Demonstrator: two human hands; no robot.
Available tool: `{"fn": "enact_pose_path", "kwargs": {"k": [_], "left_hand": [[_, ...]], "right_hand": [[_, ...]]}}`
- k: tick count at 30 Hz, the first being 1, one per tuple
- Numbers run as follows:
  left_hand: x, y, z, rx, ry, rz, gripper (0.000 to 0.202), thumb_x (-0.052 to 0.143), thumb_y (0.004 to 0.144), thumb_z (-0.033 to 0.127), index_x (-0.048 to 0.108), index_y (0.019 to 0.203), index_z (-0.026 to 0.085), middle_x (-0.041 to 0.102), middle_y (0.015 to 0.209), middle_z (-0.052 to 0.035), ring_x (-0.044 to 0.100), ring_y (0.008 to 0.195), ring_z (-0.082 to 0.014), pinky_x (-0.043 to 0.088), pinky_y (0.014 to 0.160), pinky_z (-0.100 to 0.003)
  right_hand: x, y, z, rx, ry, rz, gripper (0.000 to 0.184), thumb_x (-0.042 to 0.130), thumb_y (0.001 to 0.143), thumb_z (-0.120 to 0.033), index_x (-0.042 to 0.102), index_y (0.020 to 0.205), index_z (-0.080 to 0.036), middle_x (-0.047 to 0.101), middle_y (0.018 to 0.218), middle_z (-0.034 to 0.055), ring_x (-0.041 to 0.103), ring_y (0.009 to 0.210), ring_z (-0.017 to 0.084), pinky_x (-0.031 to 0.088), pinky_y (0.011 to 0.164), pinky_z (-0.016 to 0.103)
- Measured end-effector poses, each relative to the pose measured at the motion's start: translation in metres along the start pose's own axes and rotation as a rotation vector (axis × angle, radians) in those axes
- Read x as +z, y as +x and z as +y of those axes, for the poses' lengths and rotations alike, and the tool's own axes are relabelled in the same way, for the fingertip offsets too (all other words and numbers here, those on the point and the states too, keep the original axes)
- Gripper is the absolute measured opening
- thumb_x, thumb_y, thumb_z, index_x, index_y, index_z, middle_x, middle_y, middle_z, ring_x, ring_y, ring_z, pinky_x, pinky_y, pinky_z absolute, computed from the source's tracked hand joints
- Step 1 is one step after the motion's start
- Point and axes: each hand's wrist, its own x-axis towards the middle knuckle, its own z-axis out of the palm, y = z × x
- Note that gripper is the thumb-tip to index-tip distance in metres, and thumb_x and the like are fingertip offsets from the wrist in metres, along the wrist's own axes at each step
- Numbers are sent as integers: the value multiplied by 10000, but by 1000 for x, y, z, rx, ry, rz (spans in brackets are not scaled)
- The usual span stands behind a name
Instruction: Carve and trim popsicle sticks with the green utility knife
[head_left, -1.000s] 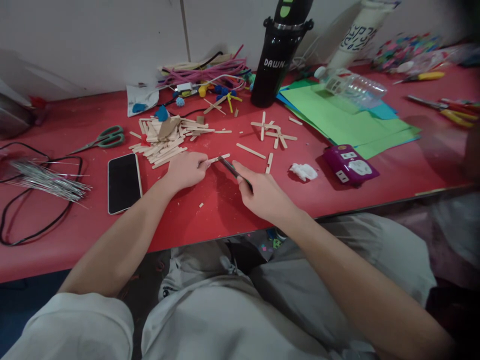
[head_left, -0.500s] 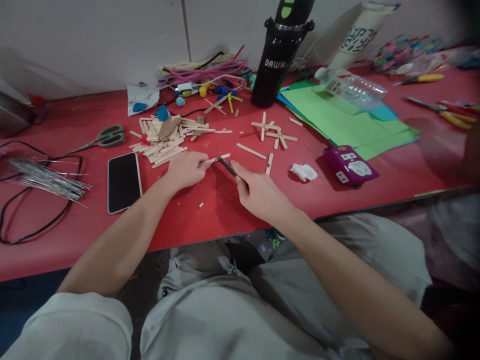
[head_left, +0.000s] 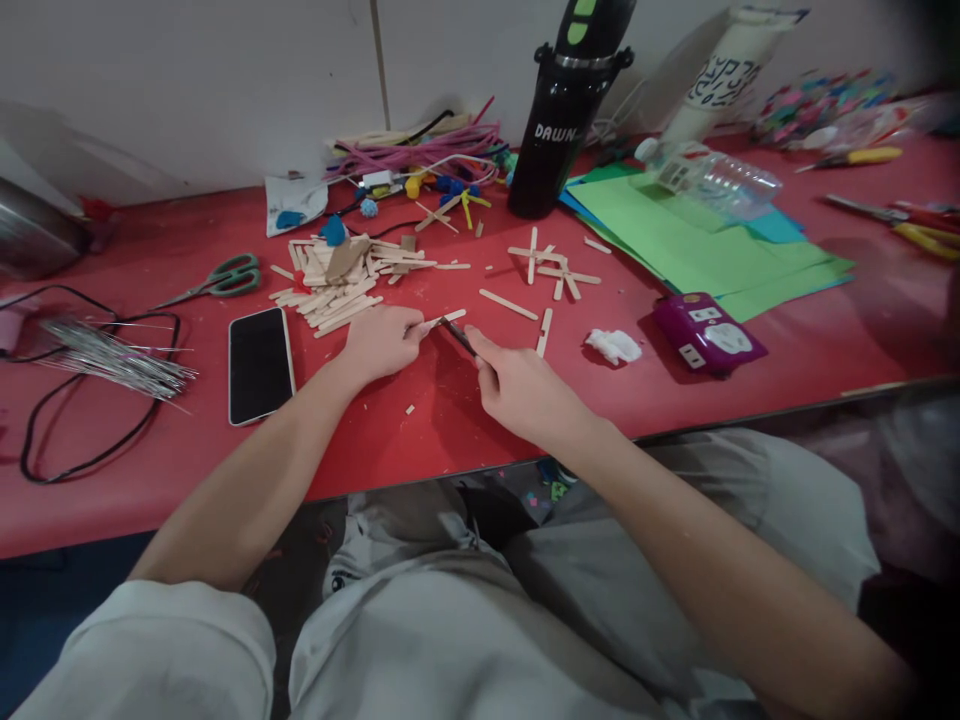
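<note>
My left hand [head_left: 385,342] pinches a wooden craft stick [head_left: 452,315] close to the tabletop, its far end poking out to the right. Closed around a slim, dark craft knife [head_left: 459,338], my right hand [head_left: 525,390] keeps the tip against that stick. Just behind my left hand lies a heap of craft sticks [head_left: 352,280]. Beyond the knife are a loose stick [head_left: 508,304], a notched stick [head_left: 544,332] and crossed sticks [head_left: 566,275]. A small wood chip [head_left: 409,409] rests in front of my hands.
A phone [head_left: 261,366], green scissors [head_left: 232,275] and a bundle of wires [head_left: 120,358] are on the left. A black bottle [head_left: 555,135] stands at the back. To the right are green sheets [head_left: 720,250], a purple power socket [head_left: 709,335] and a white crumpled wad [head_left: 613,346].
The whole view has shifted slightly, so everything sits a little further right. Both hands keep their grips, with the knife tip still at the stick.
</note>
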Motion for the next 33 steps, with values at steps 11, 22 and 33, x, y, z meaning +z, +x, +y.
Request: {"fn": "enact_pose_path", "kwargs": {"k": [11, 22, 33], "left_hand": [[-1, -1, 2, -15, 14, -6, 323, 414, 922, 373, 637, 762, 202, 699, 812, -61, 608, 823, -221, 295, 607, -325], [-1, 1, -1, -8, -8, -21, 319, 394, 893, 396, 594, 717, 221, 669, 764, -62, 599, 803, -242, 265, 590, -337], [-2, 0, -1, -4, -11, -14, 341, 388, 901, 407, 603, 717, 218, 664, 758, -63, 595, 779, -233, 277, 597, -338]], "right_hand": [[-3, -1, 2, -10, 73, 8, 609, 393, 913, -153, 403, 1521, -126, 720, 835, 120, 640, 673, 221, 410, 613, 297], [6, 0, 16, -55, 258, 123, 564, 393, 927, -210, 476, 1478, -119, 735, 828, 97, 590, 557, 179, 454, 602, 303], [5, -1, 11, -15, 202, 107, 576, 399, 923, -195, 456, 1492, -123, 746, 889, 125, 560, 553, 164, 409, 603, 295]]}}
